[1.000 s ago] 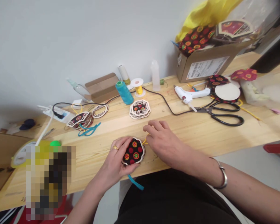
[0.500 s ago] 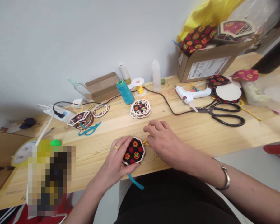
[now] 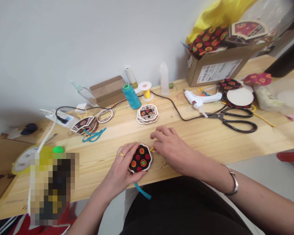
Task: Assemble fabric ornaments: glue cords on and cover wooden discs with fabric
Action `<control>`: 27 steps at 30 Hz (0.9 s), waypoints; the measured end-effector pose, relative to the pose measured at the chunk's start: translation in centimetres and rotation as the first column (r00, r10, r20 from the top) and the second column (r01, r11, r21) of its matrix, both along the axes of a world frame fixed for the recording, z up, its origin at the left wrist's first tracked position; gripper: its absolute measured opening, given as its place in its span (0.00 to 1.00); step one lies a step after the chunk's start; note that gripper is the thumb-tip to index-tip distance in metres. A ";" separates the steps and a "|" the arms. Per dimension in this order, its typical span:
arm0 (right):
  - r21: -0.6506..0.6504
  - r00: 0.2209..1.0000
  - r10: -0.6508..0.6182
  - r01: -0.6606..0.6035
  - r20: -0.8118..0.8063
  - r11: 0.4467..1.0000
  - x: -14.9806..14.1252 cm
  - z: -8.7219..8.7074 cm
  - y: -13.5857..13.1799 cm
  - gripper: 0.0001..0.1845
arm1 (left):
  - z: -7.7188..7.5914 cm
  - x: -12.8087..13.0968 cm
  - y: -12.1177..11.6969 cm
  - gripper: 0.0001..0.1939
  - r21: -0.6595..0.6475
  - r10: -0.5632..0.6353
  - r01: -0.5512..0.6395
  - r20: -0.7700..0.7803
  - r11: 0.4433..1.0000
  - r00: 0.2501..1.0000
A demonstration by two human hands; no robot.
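Observation:
My left hand grips a scalloped ornament near the table's front edge. It is faced with dark fabric bearing red dots and orange-green flowers, and has a pale wooden rim. A teal ribbon hangs from below it over the edge. At the ornament's right side a short yellow cord runs to the curled fingers of my right hand, which are closed on it; their tips are partly hidden. Beyond my hands lies a small stack of lattice-cut wooden pieces.
Behind stand a teal thread cone, a yellow cord spool and a white bottle. To the right are a glue gun, black-handled scissors and a cardboard box. Fan-shaped ornaments lie left, near a power strip.
My right hand has shifted very slightly, with its forearm tilting a little lower. My left hand and the ornament stay in place.

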State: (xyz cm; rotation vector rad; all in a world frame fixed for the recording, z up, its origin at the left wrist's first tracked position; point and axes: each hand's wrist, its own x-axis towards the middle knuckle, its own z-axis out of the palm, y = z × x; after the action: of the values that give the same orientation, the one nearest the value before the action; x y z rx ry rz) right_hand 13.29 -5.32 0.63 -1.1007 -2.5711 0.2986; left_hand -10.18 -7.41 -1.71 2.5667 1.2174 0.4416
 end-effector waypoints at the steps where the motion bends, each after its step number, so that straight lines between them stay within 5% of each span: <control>1: -0.002 1.000 0.001 -0.001 -0.009 1.000 0.0 -0.1 0.0 0.08 | 0.0 0.0 0.0 0.36 -0.003 0.001 -0.001 0.000 1.000 1.000; 27: -0.141 0.981 0.017 -0.046 -0.195 0.989 0.7 -1.0 0.5 0.08 | 0.0 -0.1 -0.1 0.37 -0.019 0.008 -0.008 -0.001 1.000 1.000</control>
State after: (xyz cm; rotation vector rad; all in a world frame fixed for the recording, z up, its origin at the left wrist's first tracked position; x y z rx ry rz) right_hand 14.01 -4.79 -0.36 -1.0244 -2.4265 0.5794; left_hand -10.26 -7.49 -1.73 2.5473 1.2262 0.4289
